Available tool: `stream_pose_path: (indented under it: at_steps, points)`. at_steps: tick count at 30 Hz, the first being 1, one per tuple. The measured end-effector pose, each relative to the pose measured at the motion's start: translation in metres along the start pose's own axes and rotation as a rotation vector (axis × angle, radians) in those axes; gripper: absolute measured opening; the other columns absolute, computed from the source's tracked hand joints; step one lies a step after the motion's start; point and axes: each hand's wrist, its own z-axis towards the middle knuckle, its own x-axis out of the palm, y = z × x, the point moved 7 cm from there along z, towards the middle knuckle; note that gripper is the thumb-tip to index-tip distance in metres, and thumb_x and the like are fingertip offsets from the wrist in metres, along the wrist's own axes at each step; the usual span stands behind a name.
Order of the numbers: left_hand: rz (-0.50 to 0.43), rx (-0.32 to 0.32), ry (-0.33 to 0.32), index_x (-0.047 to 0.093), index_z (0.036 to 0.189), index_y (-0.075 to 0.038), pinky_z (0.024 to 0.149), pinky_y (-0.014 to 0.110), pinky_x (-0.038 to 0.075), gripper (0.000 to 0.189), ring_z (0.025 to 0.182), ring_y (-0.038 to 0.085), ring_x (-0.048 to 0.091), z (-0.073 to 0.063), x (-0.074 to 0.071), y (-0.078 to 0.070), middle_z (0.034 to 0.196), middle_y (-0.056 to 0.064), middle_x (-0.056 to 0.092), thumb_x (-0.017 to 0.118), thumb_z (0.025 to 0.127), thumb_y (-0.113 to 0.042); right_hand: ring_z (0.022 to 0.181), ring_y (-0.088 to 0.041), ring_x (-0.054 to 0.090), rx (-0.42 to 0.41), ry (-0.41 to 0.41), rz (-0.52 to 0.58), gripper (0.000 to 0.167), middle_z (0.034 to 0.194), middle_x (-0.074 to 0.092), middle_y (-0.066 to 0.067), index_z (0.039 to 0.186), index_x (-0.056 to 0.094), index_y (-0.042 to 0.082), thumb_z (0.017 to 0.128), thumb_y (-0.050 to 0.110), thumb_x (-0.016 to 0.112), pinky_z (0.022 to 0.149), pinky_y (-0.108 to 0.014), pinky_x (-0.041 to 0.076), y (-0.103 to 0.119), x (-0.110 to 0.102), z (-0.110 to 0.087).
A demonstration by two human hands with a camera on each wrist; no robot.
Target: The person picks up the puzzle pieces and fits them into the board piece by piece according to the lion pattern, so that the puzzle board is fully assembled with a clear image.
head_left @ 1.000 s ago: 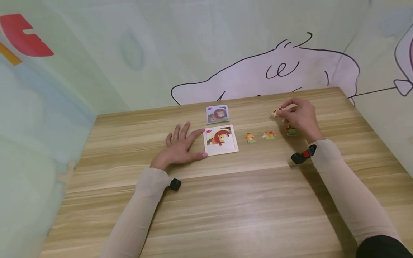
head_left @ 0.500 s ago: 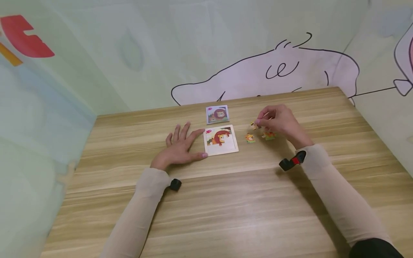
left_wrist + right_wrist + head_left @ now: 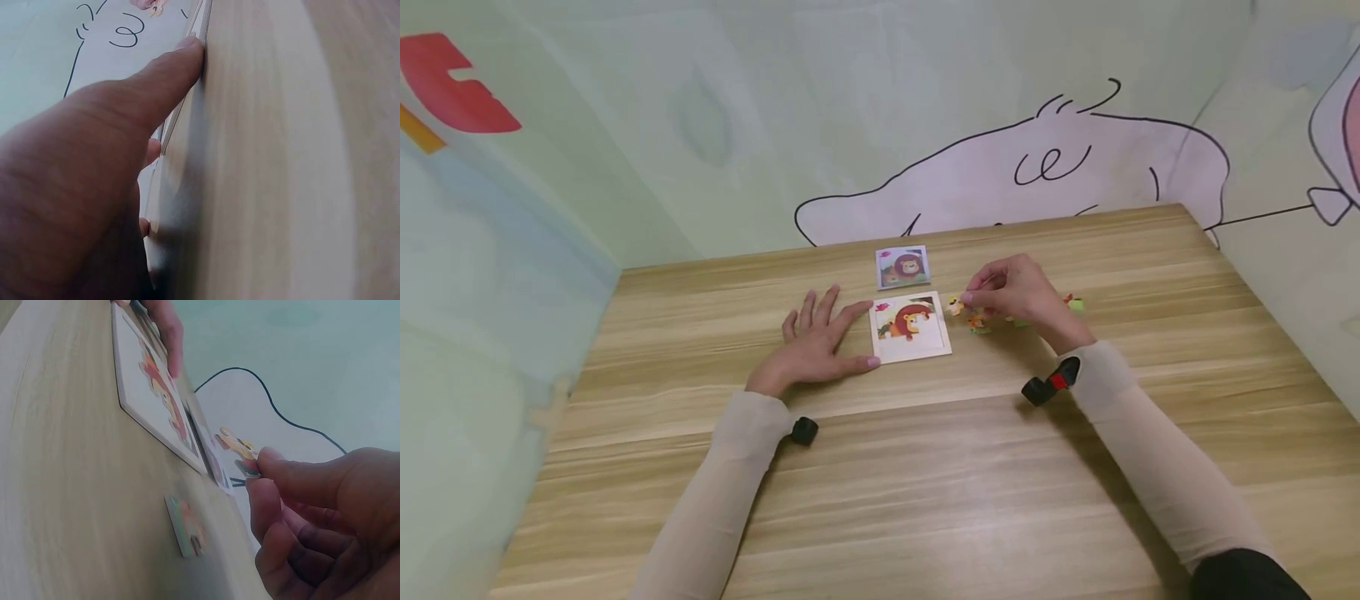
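Observation:
A square puzzle frame lies on the table with a partly filled lion picture; its lower right shows bare white. My left hand rests on the table at the frame's left side, fingers spread, thumb and index finger touching its edge. Just right of the frame, my right hand pinches a jigsaw piece between thumb and index finger, held above the table. Beneath that hand lies a loose puzzle piece. Farther right is another loose piece, partly covered by the hand.
Behind the frame lies a card printed with the whole lion picture. The wooden table meets a wall covering with cartoon drawings at its back edge. A further piece shows under the right hand.
My right hand has carried the pinched jigsaw piece leftward from the table's right side to beside the frame. The left hand and the frame have stayed in place.

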Motion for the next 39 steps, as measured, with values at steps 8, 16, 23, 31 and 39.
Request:
stream_pose_path:
  at_steps: [8,16,23,31,39]
  points:
    - [0.0,0.008,0.001,0.02,0.17,-0.045,0.127,0.075,-0.009,0.097,0.166,0.044,-0.025,0.001,0.001,0.001,0.183,0.01,-0.016,0.067,0.091,-0.075,0.065,-0.013,0.067,0.036,0.017,-0.026,0.02,0.087,0.079,-0.009,0.104,0.076,-0.001,0.097,0.017,0.082,0.06,-0.023,0.055,0.001,0.012,0.004]
    - [0.0,0.007,0.006,0.019,0.17,-0.045,0.127,0.074,-0.009,0.096,0.166,0.044,-0.025,0.0,0.001,0.0,0.183,0.009,-0.016,0.067,0.092,-0.075,0.061,-0.016,0.068,0.078,0.044,-0.001,0.02,0.085,0.079,-0.009,0.105,0.076,0.0,0.096,0.016,0.083,0.057,-0.024,0.055,-0.001,0.023,0.006]
    - [-0.006,-0.002,0.013,0.019,0.17,-0.046,0.128,0.074,-0.01,0.094,0.166,0.043,-0.026,-0.004,-0.002,-0.003,0.183,0.008,-0.018,0.067,0.093,-0.071,0.06,-0.016,0.068,0.053,0.067,-0.036,0.02,0.084,0.08,-0.01,0.103,0.077,0.001,0.096,0.018,0.084,0.055,-0.023,0.052,0.0,0.034,0.011]
    - [-0.01,-0.005,0.009,0.019,0.17,-0.045,0.127,0.074,-0.01,0.094,0.166,0.043,-0.025,-0.005,-0.002,-0.003,0.183,0.009,-0.017,0.067,0.094,-0.07,0.059,-0.014,0.066,0.061,0.088,-0.063,0.018,0.084,0.081,-0.008,0.101,0.079,0.004,0.096,0.021,0.084,0.054,-0.024,0.051,0.002,0.047,0.016]
    - [-0.009,-0.006,0.013,0.019,0.17,-0.046,0.127,0.075,-0.009,0.094,0.166,0.043,-0.025,-0.004,-0.002,-0.002,0.183,0.009,-0.017,0.067,0.093,-0.071,0.057,-0.013,0.061,0.026,0.067,-0.143,0.015,0.07,0.072,-0.003,0.093,0.079,0.008,0.096,0.022,0.084,0.051,-0.024,0.045,0.006,0.051,0.017]
